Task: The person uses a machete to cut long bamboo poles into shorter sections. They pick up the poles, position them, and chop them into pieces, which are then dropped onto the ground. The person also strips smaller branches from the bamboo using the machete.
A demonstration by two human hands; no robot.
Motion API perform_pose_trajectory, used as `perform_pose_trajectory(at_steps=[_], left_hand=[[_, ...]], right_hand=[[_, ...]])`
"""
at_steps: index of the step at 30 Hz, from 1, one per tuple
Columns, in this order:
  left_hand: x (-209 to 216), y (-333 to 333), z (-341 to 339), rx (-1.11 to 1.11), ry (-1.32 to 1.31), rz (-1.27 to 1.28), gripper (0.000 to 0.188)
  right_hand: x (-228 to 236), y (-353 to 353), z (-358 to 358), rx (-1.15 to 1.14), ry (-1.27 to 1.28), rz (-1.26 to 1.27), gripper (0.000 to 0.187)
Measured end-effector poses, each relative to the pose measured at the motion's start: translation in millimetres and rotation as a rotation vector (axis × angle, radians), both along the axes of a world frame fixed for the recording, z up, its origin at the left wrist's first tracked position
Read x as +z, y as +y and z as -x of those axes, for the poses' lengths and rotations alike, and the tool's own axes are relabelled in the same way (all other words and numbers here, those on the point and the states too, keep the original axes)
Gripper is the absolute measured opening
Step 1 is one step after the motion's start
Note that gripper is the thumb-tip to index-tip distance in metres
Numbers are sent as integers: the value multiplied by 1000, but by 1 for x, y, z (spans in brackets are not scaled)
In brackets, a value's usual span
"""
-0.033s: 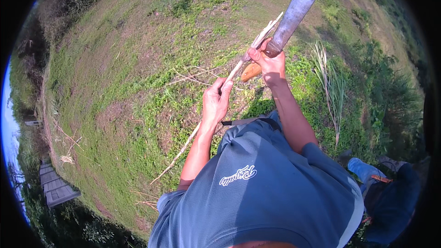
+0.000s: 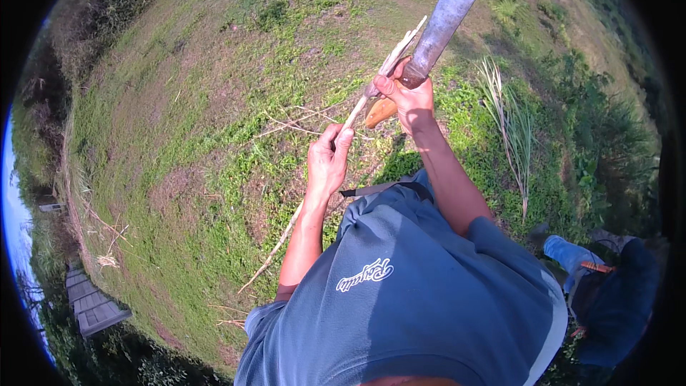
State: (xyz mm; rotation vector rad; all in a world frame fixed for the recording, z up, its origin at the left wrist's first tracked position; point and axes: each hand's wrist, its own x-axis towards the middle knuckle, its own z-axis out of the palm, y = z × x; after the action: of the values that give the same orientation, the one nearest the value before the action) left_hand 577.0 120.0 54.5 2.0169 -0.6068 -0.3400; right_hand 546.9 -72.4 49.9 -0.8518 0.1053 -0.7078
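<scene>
My left hand is closed round a long thin pale stick, which runs down past my left forearm. The stick's upper end is split and frayed, and it points up and away. My right hand grips a machete close to where the blade meets its wooden handle. The blade rises toward the top edge of the view, which cuts off its tip. My right thumb lies against the stick just below the frayed part, so the stick and handle are side by side.
Loose thin sticks lie on the grass beyond my hands. To the right are long cut leaves on the ground. Another person is at the lower right. A grey slatted structure stands at the lower left, near bushes.
The whole view has shifted slightly, and my hands, the stick and the machete appear a little further left. My grip on both things looks the same.
</scene>
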Motion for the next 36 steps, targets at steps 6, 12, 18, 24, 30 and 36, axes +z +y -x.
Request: perform_pose_trajectory(at_steps=[6, 12, 18, 24, 30, 36], left_hand=[[5, 8, -5, -99, 282, 86, 27], [-4, -7, 7, 134, -212, -95, 28], [-6, 15, -2, -101, 217, 43, 31], [12, 23, -5, -164, 433, 129, 32], [14, 28, -6, -68, 60, 48, 41], [9, 22, 14, -154, 222, -55, 48]], right_hand=[[-1, 2, 7, 135, -73, -104, 29], [-9, 20, 2, -156, -19, -78, 25], [-6, 15, 24, -5, -60, -119, 24], [-25, 14, 28, 156, -105, -666, 16], [-26, -3, 34, 192, 123, -624, 16], [6, 3, 41, 249, -85, -353, 18]])
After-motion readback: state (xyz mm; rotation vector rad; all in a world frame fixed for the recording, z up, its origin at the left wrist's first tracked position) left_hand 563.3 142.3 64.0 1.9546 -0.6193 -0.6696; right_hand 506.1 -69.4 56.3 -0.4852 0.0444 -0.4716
